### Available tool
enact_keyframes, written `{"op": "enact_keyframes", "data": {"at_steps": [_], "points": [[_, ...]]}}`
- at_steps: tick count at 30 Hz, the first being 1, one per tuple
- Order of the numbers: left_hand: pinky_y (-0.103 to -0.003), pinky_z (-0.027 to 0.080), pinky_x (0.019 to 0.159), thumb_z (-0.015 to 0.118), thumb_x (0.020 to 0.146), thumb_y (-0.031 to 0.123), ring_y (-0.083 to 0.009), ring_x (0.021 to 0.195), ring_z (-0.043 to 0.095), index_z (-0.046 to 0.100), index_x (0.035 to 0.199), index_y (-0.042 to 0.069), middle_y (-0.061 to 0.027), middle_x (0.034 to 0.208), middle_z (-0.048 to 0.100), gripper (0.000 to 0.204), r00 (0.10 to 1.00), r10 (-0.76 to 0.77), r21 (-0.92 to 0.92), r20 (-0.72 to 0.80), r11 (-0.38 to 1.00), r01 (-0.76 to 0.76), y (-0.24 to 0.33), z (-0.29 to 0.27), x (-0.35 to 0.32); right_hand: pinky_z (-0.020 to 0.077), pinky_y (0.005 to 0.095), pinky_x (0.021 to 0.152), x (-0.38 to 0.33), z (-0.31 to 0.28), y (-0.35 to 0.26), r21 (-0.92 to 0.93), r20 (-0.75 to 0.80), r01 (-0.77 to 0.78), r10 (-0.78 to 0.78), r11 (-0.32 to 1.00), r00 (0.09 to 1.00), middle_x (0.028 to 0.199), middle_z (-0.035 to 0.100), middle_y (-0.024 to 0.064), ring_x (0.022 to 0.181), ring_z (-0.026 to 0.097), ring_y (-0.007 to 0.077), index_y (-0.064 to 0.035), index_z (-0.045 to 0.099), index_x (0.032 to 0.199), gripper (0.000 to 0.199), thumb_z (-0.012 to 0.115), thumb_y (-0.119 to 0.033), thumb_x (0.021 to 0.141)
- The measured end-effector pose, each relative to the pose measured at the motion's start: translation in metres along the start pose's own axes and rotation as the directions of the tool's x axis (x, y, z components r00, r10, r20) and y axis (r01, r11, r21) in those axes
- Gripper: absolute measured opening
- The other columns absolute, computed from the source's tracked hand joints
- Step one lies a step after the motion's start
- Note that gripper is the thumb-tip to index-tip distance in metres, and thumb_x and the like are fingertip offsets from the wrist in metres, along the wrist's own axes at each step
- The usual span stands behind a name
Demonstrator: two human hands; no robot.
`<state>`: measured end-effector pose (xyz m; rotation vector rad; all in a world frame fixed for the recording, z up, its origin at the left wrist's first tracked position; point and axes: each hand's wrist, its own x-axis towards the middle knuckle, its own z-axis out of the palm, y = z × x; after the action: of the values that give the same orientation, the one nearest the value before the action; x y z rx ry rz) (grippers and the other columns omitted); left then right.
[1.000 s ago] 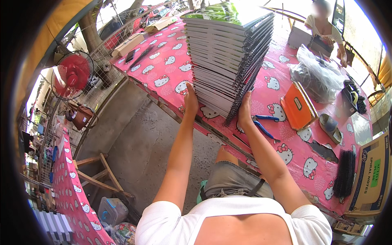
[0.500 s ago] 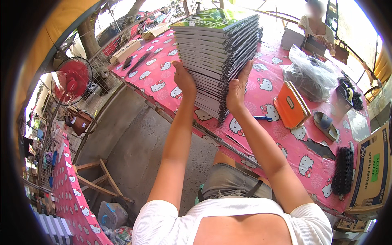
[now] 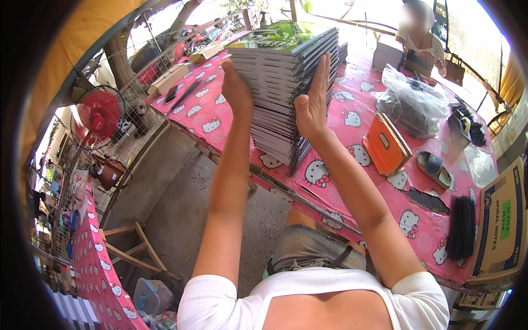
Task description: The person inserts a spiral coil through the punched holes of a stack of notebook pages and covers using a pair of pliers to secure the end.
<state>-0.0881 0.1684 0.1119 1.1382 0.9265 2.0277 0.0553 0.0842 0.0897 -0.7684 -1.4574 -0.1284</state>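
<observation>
A tall stack of spiral notebooks (image 3: 269, 77) with a green cover on top stands on the table near its front edge. Its black coil bindings face right in the upper part, and the lower books lean a little. Flat against the coil side lies my right hand (image 3: 312, 113), fingers stretched upward and thumb apart. My left hand (image 3: 237, 93) presses the opposite side, thumb up; most of its fingers are hidden. Both palms touch the stack from either side, neither hand being closed around it.
The pink patterned table (image 3: 344, 184) also bears an orange book-like block (image 3: 384, 146), a slipper (image 3: 434, 168), a plastic bag (image 3: 415, 104) and black coils (image 3: 461, 228). A cardboard box (image 3: 498, 225) stands at the right. Across the table sits a person (image 3: 421, 41). A red fan (image 3: 98, 116) is at left.
My right hand has moved higher along the coil side, and my left hand has shifted up slightly. The upper notebooks look more evenly lined up. The whole view has shifted a little.
</observation>
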Motion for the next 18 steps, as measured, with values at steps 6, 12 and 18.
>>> {"op": "enact_keyframes", "data": {"at_steps": [6, 12, 18], "points": [[-0.029, 0.041, 0.079, 0.035, 0.100, 0.049, -0.0161, 0.083, 0.048, 0.061, 0.108, -0.007, -0.0068, 0.090, 0.059, 0.062, 0.998, -0.049, 0.085, -0.034, 0.995, 0.052, 0.009, 0.009, -0.007, 0.0019, 0.0494, 0.113, 0.004, -0.023, 0.007, -0.035, 0.185, 0.016, -0.009, 0.999, 0.983, 0.151, 0.001, 0.0319, 0.142, 0.000, 0.0422, 0.0070, -0.002, 0.146, 0.105, 0.028, -0.074, 0.086], [-0.031, 0.044, 0.088, 0.034, 0.100, 0.047, -0.0190, 0.104, 0.056, 0.060, 0.109, -0.004, -0.0141, 0.107, 0.063, 0.058, 0.879, 0.474, 0.372, 0.052, 0.807, -0.458, -0.005, -0.021, 0.035, 0.0071, 0.0490, 0.114, -0.022, -0.090, -0.001, -0.012, 0.210, 0.003, -0.001, 1.000, 0.978, 0.152, 0.006, 0.0286, 0.142, 0.006, 0.0413, 0.0052, 0.005, 0.146, 0.101, 0.058, -0.054, 0.084], [-0.030, 0.044, 0.081, 0.035, 0.099, 0.052, -0.0179, 0.091, 0.056, 0.062, 0.106, -0.002, -0.0086, 0.096, 0.063, 0.060, 0.985, -0.154, -0.052, 0.075, 0.986, 0.158, 0.040, 0.009, 0.028, 0.0243, 0.0504, 0.109, -0.124, -0.139, 0.002, -0.742, 0.526, -0.133, 0.693, 0.658, 0.494, 0.146, 0.028, 0.0210, 0.137, 0.025, 0.0388, 0.0013, 0.029, 0.141, 0.092, 0.067, -0.052, 0.077]]}}
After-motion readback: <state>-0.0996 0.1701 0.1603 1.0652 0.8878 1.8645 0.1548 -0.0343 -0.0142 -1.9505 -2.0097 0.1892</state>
